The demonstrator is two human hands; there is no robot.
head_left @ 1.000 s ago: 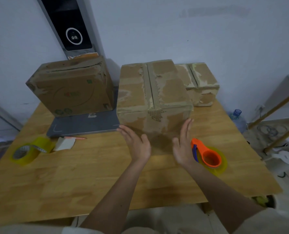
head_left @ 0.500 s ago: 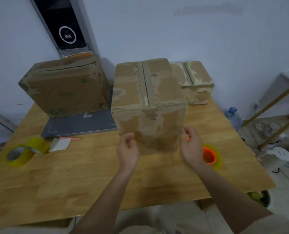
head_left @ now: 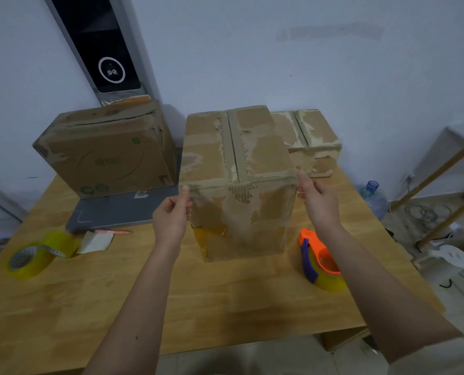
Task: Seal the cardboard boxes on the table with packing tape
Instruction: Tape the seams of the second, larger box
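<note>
A tall worn cardboard box (head_left: 260, 169) stands in the middle of the wooden table (head_left: 225, 307), old tape along its top seam. My left hand (head_left: 171, 217) is at its top front left corner, thumb up against the edge and fingers curled. At the top front right corner, my right hand (head_left: 318, 203) pinches the edge with its fingertips. A patch of yellowish tape (head_left: 209, 232) shows low on the box's front. An orange and blue tape dispenser (head_left: 320, 258) lies right of the box. A second box (head_left: 109, 152) stands at the back left, a third (head_left: 312, 142) behind right.
A yellow tape roll (head_left: 33, 255) lies near the table's left edge, with a paper scrap (head_left: 95, 242) and a pink pen (head_left: 114, 231) beside it. A grey slab (head_left: 122, 209) lies under the left box. A water bottle (head_left: 373, 196) and cables are on the floor at right.
Both hands rose from the lower front of the middle box to its top front corners. The view has moved closer to the box.
</note>
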